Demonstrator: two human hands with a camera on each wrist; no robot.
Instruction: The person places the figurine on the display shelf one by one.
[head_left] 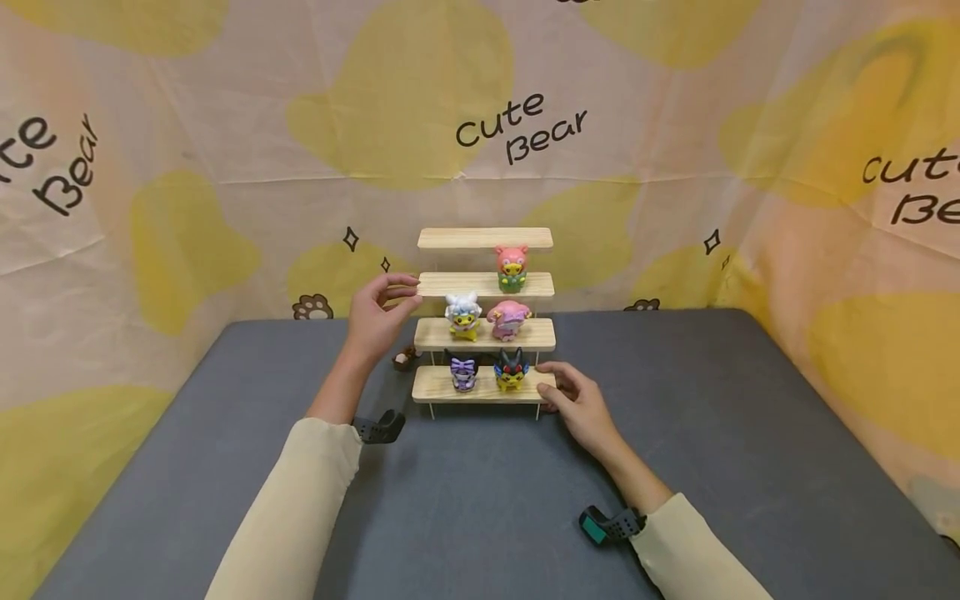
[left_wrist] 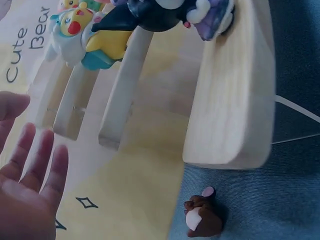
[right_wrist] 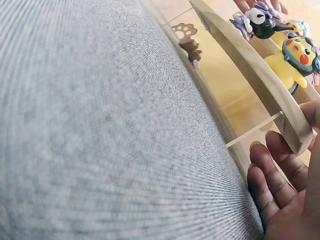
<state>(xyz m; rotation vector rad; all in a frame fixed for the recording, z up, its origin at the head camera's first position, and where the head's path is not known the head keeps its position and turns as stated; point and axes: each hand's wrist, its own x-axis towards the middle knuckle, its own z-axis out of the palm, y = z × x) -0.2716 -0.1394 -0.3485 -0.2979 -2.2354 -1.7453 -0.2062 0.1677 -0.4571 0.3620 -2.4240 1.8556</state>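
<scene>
A tiered wooden display stand (head_left: 483, 336) with clear supports stands on the grey table. My right hand (head_left: 581, 408) grips the right end of its lowest shelf (right_wrist: 290, 115), thumb above and fingers beneath. Beside the left end of an upper shelf (head_left: 457, 284) is my left hand (head_left: 378, 317), fingers loosely bent; nothing shows between them in the left wrist view. The lowest shelf bears a purple-and-black figure (head_left: 463, 375) and a black-and-yellow one (head_left: 512, 372). Higher up stand a white-hooded yellow figure (head_left: 463, 317), a pink one (head_left: 509, 320) and a pink-hooded one (head_left: 512, 268).
A small brown figure (head_left: 405, 359) lies on the table (head_left: 660, 392) just left of the stand. Behind it hangs a printed cloth (head_left: 637, 125) that also covers the sides. Each wrist wears a dark strap (head_left: 381, 426).
</scene>
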